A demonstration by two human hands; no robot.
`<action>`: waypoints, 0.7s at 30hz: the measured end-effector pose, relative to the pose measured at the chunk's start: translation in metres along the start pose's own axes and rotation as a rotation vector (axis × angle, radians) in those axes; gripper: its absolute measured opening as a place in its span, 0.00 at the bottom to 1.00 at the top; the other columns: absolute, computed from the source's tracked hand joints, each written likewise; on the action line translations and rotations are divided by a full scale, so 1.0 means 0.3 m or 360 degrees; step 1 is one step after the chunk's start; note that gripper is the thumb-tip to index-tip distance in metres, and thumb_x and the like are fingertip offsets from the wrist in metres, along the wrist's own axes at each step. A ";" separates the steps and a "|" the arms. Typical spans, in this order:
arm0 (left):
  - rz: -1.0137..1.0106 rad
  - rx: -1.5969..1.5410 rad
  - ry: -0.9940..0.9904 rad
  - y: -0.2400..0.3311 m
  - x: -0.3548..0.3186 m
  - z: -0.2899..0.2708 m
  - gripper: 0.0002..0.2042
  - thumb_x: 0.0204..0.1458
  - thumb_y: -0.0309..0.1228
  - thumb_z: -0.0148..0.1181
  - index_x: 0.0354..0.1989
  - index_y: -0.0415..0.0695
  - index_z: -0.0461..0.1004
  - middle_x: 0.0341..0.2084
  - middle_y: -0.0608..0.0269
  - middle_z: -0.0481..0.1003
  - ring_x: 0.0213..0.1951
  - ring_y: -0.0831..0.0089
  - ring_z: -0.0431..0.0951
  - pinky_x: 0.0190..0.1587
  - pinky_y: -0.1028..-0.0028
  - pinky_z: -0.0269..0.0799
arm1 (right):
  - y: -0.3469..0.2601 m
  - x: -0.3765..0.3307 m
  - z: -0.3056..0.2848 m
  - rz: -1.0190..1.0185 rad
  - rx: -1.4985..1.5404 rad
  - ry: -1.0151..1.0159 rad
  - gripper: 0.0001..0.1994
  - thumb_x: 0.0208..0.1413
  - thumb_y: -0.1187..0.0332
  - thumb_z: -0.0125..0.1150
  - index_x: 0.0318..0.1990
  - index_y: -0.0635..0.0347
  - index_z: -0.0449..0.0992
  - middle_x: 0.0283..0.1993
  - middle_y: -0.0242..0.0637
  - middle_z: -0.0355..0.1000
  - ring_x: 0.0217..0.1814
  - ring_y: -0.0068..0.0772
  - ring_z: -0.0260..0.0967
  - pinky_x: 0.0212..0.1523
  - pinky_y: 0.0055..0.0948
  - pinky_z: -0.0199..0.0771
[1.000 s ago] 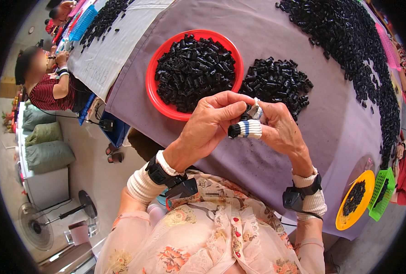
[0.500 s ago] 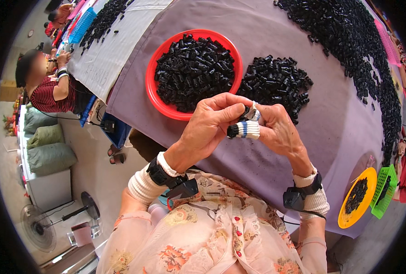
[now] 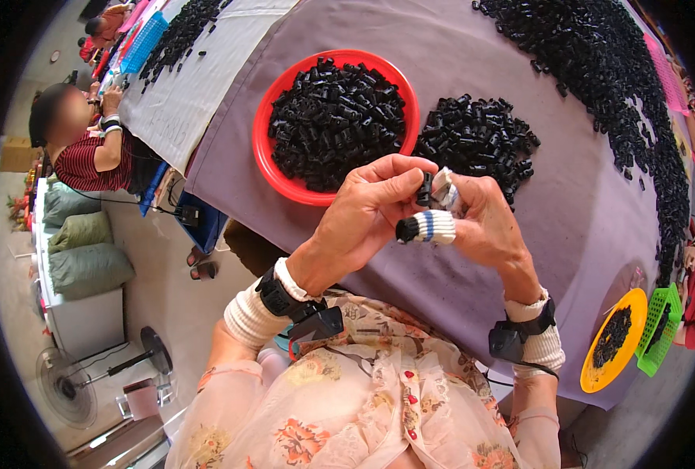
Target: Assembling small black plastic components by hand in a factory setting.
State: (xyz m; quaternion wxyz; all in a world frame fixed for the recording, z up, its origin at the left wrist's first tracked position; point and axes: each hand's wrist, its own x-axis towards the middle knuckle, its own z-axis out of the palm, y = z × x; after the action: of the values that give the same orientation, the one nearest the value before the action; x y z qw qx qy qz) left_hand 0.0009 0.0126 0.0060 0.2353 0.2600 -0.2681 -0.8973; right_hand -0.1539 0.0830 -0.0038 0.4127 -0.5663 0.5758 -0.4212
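My left hand [image 3: 355, 215] pinches a small black plastic cylinder part [image 3: 424, 190] between thumb and fingertips, above the near side of the purple-grey cloth. Close against it, my right hand [image 3: 492, 223] has its fingers curled in. A white knit finger cover [image 3: 435, 226] with blue stripes and a black end is on its thumb, and another pale wrap [image 3: 445, 187] is on a finger. Whether those fingers grip anything is hidden. Just beyond my hands stand a red round basin [image 3: 259, 148] full of similar black parts [image 3: 335, 125] and a loose heap [image 3: 476, 141] of them.
A large spread of black parts [image 3: 597, 86] covers the far right. At the right edge sit a yellow plate [image 3: 636, 313] with black bits and a green basket [image 3: 668, 313]. A co-worker [image 3: 89, 156] sits at the left table. A floor fan [image 3: 156, 352] stands lower left.
My right fingers have drawn slightly apart from the black part, which now shows more plainly in my left pinch. Both hands otherwise keep nearly the same place.
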 end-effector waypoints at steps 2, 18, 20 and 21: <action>-0.0002 0.0101 -0.0028 -0.003 0.003 -0.007 0.10 0.53 0.31 0.52 0.40 0.40 0.70 0.32 0.64 0.74 0.32 0.80 0.74 0.36 0.79 0.71 | -0.002 0.007 -0.006 0.0010 0.0161 0.0038 0.13 0.35 0.63 0.64 0.22 0.63 0.70 0.13 0.30 0.58 0.16 0.18 0.51 0.17 0.23 0.52; 0.0057 0.0025 0.0035 -0.006 0.006 0.017 0.08 0.53 0.27 0.51 0.39 0.38 0.71 0.30 0.64 0.74 0.29 0.82 0.72 0.34 0.81 0.70 | -0.016 0.017 -0.024 0.0059 0.0049 -0.0076 0.14 0.36 0.63 0.63 0.22 0.64 0.67 0.14 0.29 0.54 0.18 0.18 0.48 0.18 0.24 0.51; 0.0057 0.0027 0.0049 -0.005 0.005 0.018 0.08 0.53 0.27 0.51 0.39 0.38 0.71 0.30 0.64 0.74 0.29 0.82 0.73 0.34 0.81 0.70 | -0.012 0.014 -0.023 0.0075 0.0044 -0.0069 0.13 0.36 0.64 0.63 0.22 0.64 0.68 0.14 0.29 0.54 0.18 0.18 0.48 0.18 0.23 0.51; 0.0057 0.0028 0.0048 -0.004 0.005 0.017 0.08 0.53 0.27 0.51 0.39 0.38 0.71 0.30 0.64 0.74 0.29 0.82 0.73 0.34 0.81 0.70 | -0.010 0.012 -0.022 0.0089 0.0038 -0.0063 0.13 0.37 0.64 0.63 0.22 0.64 0.68 0.14 0.28 0.54 0.18 0.18 0.48 0.18 0.23 0.50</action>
State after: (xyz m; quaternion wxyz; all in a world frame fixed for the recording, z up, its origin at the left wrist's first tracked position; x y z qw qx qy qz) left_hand -0.0037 0.0144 0.0084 0.2530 0.2708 -0.2770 -0.8865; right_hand -0.1594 0.0794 0.0010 0.4424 -0.5532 0.5781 -0.4050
